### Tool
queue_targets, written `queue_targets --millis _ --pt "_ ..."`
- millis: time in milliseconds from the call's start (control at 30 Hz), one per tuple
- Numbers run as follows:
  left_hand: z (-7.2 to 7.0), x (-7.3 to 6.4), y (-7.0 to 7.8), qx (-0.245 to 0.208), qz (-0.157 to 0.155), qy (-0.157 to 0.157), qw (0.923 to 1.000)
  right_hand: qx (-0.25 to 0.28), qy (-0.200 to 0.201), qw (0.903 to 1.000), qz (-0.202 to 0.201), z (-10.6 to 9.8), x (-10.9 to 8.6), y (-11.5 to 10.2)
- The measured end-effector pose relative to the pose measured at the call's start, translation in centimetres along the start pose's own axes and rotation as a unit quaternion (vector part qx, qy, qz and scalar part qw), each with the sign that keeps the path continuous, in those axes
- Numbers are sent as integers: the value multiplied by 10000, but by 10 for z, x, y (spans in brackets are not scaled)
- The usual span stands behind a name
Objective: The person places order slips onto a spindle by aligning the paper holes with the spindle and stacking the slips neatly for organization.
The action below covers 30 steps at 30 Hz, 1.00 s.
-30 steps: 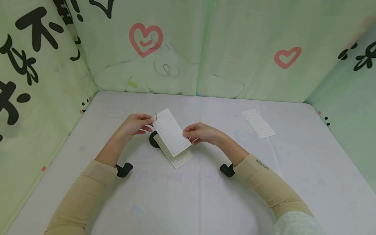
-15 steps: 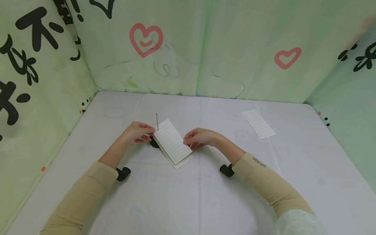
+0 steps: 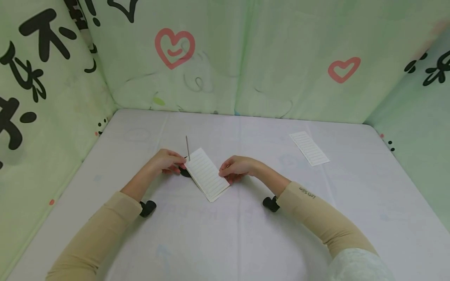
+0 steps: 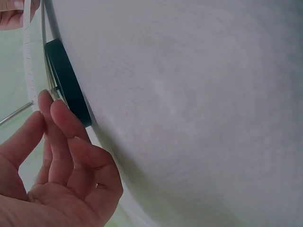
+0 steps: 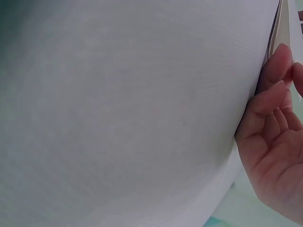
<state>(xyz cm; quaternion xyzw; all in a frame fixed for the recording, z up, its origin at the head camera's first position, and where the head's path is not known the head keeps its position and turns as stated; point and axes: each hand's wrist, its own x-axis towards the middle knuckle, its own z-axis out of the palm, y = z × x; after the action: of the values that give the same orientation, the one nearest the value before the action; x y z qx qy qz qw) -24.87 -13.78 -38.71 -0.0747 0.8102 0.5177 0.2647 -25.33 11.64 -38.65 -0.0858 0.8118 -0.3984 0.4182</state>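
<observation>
A lined white paper slip (image 3: 206,173) lies tilted over at least one more slip, whose edge shows below it. Through its upper left corner stands a thin metal spike (image 3: 188,147), rising from a round black base (image 3: 184,173) that the paper partly covers. My left hand (image 3: 168,160) pinches that corner beside the spike; in the left wrist view its thumb and fingertips meet at the slip's edge, just above the dark base (image 4: 71,80). My right hand (image 3: 240,167) pinches the slip's right edge, close to the table. In the right wrist view, paper (image 5: 283,28) appears at the fingertips.
Another lined slip (image 3: 309,148) lies flat toward the back right of the white-covered table (image 3: 211,242). Pale green cloth walls (image 3: 281,47) with printed hearts and black characters enclose the back and sides. A black wrist camera (image 3: 147,208) sits below my left forearm.
Both hands have lowered the slip down along the spike toward the slips beneath. More of the spike now sticks out above the paper, and the gap between the slips has narrowed.
</observation>
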Motion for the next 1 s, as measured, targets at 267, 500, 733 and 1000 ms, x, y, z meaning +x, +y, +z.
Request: queue_targets --millis 267,500,733,1000 --pt "2 1 -2 1 -83 37 10000 -231 93 9997 -16 2 1 0" --pt "3 2 -3 21 -66 62 10000 -356 174 9992 50 5 -1 -4" --pt "4 3 -5 292 -53 184 9994 -457 229 9987 13 7 -1 -4" --pt "5 5 -5 497 -21 248 9985 -676 335 9971 -52 8 0 -4"
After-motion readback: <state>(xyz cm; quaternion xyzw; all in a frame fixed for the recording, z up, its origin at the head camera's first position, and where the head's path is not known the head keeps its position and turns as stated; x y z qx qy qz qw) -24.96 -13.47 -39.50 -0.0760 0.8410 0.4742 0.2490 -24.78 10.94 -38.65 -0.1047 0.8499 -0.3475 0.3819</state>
